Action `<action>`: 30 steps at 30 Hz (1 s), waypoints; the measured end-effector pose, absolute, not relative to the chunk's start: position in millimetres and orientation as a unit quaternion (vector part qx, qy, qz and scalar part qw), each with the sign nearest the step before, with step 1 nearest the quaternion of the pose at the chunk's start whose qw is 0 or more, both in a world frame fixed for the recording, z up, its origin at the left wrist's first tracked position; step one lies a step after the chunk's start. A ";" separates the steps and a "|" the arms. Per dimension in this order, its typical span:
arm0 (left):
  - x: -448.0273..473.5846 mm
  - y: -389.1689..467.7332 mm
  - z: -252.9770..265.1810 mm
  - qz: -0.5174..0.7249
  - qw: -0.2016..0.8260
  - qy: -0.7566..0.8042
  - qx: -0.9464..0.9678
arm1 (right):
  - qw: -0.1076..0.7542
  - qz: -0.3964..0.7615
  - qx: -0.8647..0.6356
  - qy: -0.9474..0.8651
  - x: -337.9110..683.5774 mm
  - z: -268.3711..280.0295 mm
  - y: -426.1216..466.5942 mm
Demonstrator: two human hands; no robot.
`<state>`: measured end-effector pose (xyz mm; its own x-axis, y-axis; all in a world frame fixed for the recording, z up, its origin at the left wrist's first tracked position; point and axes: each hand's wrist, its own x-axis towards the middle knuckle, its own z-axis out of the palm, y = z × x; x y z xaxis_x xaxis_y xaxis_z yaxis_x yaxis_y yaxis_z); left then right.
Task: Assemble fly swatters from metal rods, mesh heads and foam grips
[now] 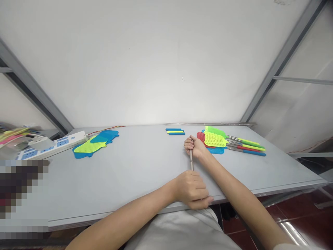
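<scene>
A thin metal rod [191, 161] runs between my two hands near the front of the table, pointing away from me. My left hand [193, 190] is closed around its near end, by the table's front edge. Farther out, the fingers of my right hand [194, 146] are wrapped round the rod's far part. Just right of that hand lies a pile of fly swatters with metal shafts, a yellow fly swatter [215, 139] on top and a red fly swatter [200, 138] partly under it. Beyond my hands are several blue and yellow handle grips [176, 132].
Loose blue and yellow fly swatter heads [91, 147] lie at the left, beside a white power strip [75, 138] with a plugged-in adapter. More metal rods [197, 124] lie along the wall at the back. Grey frame posts [267, 83] flank the table [135, 163]. A pixelated patch covers the lower left.
</scene>
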<state>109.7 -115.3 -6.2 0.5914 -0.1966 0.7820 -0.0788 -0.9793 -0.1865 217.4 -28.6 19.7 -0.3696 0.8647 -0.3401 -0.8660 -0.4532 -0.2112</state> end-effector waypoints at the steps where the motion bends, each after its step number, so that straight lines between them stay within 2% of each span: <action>1: 109.8 -115.2 -6.6 -0.449 0.064 0.076 -0.888 | 0.520 0.829 -0.205 0.002 216.8 19.6 -29.0; 10: 112.2 -112.0 -16.4 -0.404 0.082 0.076 -0.908 | 0.511 0.840 -0.181 -0.009 211.1 16.5 -32.2; 30: 112.2 -106.1 -18.8 -0.396 0.107 0.078 -0.909 | 0.481 0.864 -0.150 0.010 200.7 8.5 -36.2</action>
